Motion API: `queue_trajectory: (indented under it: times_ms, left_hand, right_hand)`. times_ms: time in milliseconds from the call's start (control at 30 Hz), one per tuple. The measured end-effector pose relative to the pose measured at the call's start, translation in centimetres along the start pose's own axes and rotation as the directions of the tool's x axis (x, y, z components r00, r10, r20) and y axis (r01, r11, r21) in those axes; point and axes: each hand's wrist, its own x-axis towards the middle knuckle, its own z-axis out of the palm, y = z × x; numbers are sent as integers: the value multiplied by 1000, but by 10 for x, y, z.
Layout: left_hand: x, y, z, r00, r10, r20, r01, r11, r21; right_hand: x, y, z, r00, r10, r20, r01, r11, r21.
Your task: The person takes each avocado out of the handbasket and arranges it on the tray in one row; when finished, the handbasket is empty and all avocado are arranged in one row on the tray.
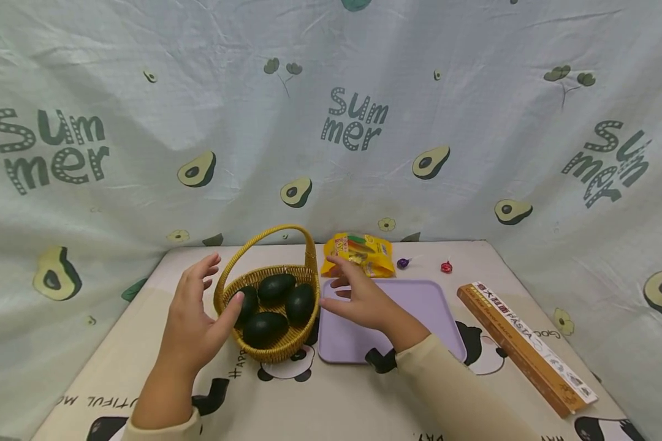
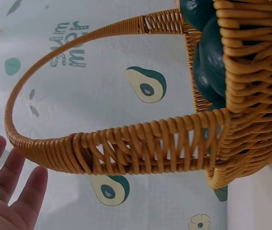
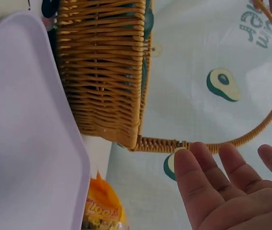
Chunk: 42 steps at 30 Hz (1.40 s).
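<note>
A woven wicker basket with a tall arched handle stands on the table, holding several dark green avocados. To its left is my left hand, fingers extended and thumb apart, with nothing in its grasp. My right hand hovers at the basket's right side, above the purple tray, its fingers loosely spread and holding nothing. In the right wrist view the fingers are near the handle's base; whether they touch it I cannot tell. The left wrist view has the left fingertips close to the handle.
Behind the tray lies a yellow snack bag. A purple lollipop and a red lollipop sit right of it. A long brown pasta box lies diagonally at the table's right. A printed curtain hangs behind.
</note>
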Motion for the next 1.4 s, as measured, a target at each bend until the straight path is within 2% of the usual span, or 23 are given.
queue_trajectory:
  times_ms: [200,533,767,933,1167,1400]
  left_hand:
    - [-6,-8,2,996,-86,16,85,996,29]
    - [-19,-20,8,990,-135,46,133,990,53]
    - [-25,-23,11,976,-207,66,203,977,70]
    - [-28,-26,13,975,-203,87,199,978,58]
    - [-33,-31,15,980,-170,104,166,985,45]
    - [-38,-36,18,982,-150,114,146,988,43]
  right_hand:
    - [19,-9,8,995,73,64,-71,997,-30]
    - [46,-20,20,976,176,128,-169,983,-64]
    - [56,-24,28,964,208,164,-196,977,-88]
    - [65,-30,34,947,273,168,-256,960,-115]
    - [80,-38,41,907,380,182,-363,924,-122]
    - [87,-40,49,886,418,200,-398,907,-137]
